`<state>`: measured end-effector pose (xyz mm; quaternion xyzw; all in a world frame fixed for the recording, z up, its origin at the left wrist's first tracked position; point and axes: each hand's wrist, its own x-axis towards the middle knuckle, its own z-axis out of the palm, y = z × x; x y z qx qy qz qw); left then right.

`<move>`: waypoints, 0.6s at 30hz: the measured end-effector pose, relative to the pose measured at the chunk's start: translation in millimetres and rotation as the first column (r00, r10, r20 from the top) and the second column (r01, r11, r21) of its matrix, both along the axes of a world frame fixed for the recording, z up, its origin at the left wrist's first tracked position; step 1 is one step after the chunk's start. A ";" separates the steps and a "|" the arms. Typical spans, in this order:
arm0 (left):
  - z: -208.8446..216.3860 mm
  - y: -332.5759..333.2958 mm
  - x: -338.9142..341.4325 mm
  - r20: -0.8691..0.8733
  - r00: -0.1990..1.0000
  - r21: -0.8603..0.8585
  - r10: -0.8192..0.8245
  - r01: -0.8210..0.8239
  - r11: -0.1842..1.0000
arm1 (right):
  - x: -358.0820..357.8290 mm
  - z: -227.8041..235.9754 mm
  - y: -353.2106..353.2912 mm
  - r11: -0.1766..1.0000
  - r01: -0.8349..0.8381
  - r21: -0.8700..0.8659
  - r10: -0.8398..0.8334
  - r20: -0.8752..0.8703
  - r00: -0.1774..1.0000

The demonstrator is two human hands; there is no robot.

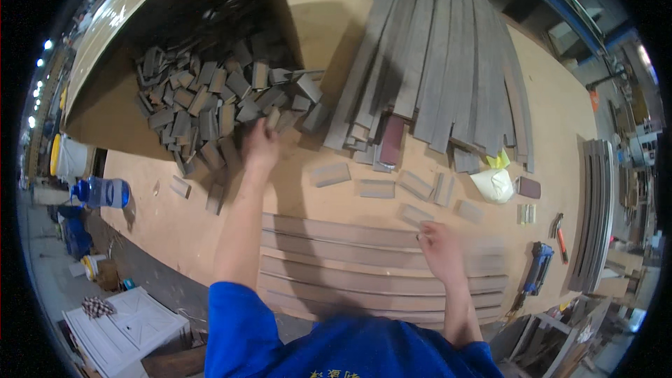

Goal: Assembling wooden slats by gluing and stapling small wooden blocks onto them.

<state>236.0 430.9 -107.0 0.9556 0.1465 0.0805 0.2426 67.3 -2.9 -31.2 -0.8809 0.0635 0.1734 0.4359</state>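
Observation:
My left hand (pixel 260 145) reaches to the near edge of a heap of small grey-brown wood blocks (pixel 203 101) spilling from a large cardboard box (pixel 115 115). Its fingers are closed at one small wood block (pixel 273 117), partly hidden by the hand. My right hand (pixel 441 243) is above the far side of several long grey wood strips (pixel 350 257) laid side by side. Thumb and fingers are pinched together; what is between them is too small to make out. Just beyond those fingertips lies a loose wood block (pixel 418 215), with several more blocks (pixel 378 188) around it.
Long grey boards (pixel 448 56) are stacked at the back, with a dark red block (pixel 393 141) at their near end. Rightward are a white bag (pixel 493 185), a blue nail gun (pixel 538 268), red-handled pliers (pixel 561 238) and more strips (pixel 593 217). A blue bottle (pixel 105 192) stands left.

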 end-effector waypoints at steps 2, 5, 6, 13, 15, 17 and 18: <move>5.4 -0.3 -25.1 0.133 0.985 -0.161 0.109 -0.087 0.983 | -3.9 -3.7 5.8 0.998 0.036 0.060 -0.037 0.015 0.999; 56.4 -69.5 -72.8 -0.145 0.969 -0.855 -0.198 -0.022 0.518 | -8.2 -11.6 9.7 0.864 0.200 0.462 -0.190 -0.069 0.979; 70.5 -94.0 -95.2 -0.220 0.924 -0.938 -0.313 -0.112 0.327 | -4.2 -5.1 17.3 0.828 0.201 0.523 -0.165 -0.115 0.980; 106.4 -165.2 -170.3 -0.310 0.813 -0.910 -0.493 -0.103 0.402 | -1.0 26.2 43.4 0.770 0.127 0.625 0.022 -0.225 0.974; 107.4 -171.6 -174.5 -0.315 0.810 -0.878 -0.495 -0.051 0.476 | -6.3 25.1 41.5 0.805 0.131 0.578 -0.022 -0.192 0.981; 107.2 -176.9 -177.2 -0.300 0.783 -0.878 -0.544 -0.005 0.478 | -10.4 18.0 37.3 0.818 0.153 0.554 -0.051 -0.194 0.980; 107.5 -179.0 -178.1 -0.299 0.782 -0.879 -0.547 -0.002 0.477 | -11.8 15.8 36.5 0.818 0.154 0.554 -0.055 -0.192 0.980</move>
